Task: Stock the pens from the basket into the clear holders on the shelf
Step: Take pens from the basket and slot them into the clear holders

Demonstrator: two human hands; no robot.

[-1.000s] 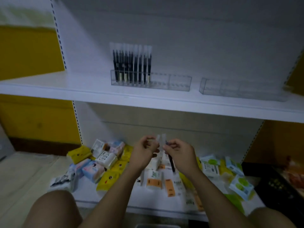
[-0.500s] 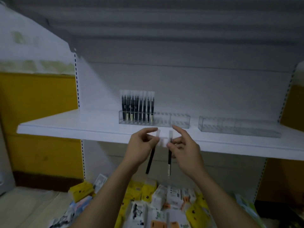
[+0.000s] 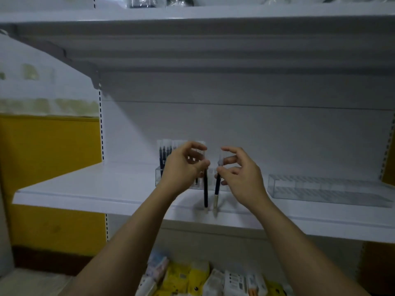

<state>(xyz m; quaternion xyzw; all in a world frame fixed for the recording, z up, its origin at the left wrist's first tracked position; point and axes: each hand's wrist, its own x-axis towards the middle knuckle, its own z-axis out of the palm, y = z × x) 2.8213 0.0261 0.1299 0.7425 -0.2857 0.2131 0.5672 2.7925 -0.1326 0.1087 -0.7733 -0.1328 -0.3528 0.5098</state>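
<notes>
two slim dark pens in clear sleeves are held upright at the centre of the frame, one in each hand, presumably so that each can be lowered tip-down into a slot. the left-side pen (image 3: pixel 205 189) is pinched near its top by the left hand (image 3: pixel 183 165), whose fingers are curled in. the right-side pen (image 3: pixel 217 184) is pinched between thumb and forefinger of the right hand (image 3: pixel 241 174), with the other fingers loosely fanned. both pens hang in front of the partly filled clear plastic holder (image 3: pixel 158 177) on the white shelf (image 3: pixel 85 189) and are not yet inserted. a second clear plastic holder (image 3: pixel 320 189), seemingly unfilled, is seen at centre right. the first holder's free slots are hidden by the hands, and the stocked pens (image 3: pixel 164 154) are half covered. no basket is in view. the blurred packets (image 3: pixel 192 278) are cut off by the bottom edge.
</notes>
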